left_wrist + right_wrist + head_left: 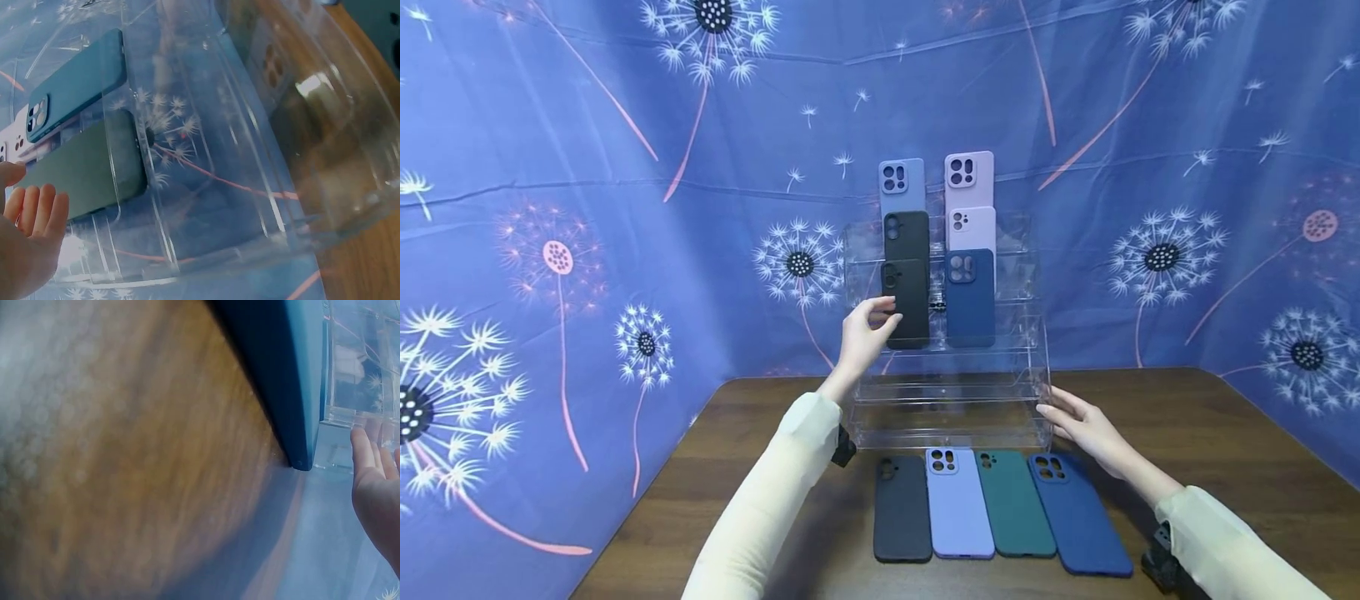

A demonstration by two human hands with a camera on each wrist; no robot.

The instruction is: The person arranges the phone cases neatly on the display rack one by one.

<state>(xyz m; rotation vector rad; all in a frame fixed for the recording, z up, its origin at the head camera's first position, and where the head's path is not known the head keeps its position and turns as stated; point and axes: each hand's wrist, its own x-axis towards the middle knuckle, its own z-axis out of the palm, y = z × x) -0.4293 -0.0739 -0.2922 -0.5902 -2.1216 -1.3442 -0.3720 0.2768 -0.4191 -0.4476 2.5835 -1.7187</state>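
Observation:
A clear tiered display rack [955,392] stands on the table and holds two columns of phone cases. My left hand [867,329] is at the left edge of the front black phone case [908,308], its thumb and fingers apart and overlapping the case in the left wrist view. Beside that case leans a dark blue phone case [971,300]. Behind them rise another black case [907,229], a light blue case [902,177] and two pale pink cases [970,179]. My right hand [1086,425] touches the rack's lower right side with extended fingers [361,450].
On the wooden table [752,450] before the rack lie a black case [902,512], a lavender case [961,508], a green case [1017,508] and a blue case [1084,521], side by side. A blue dandelion-print curtain [737,167] hangs behind.

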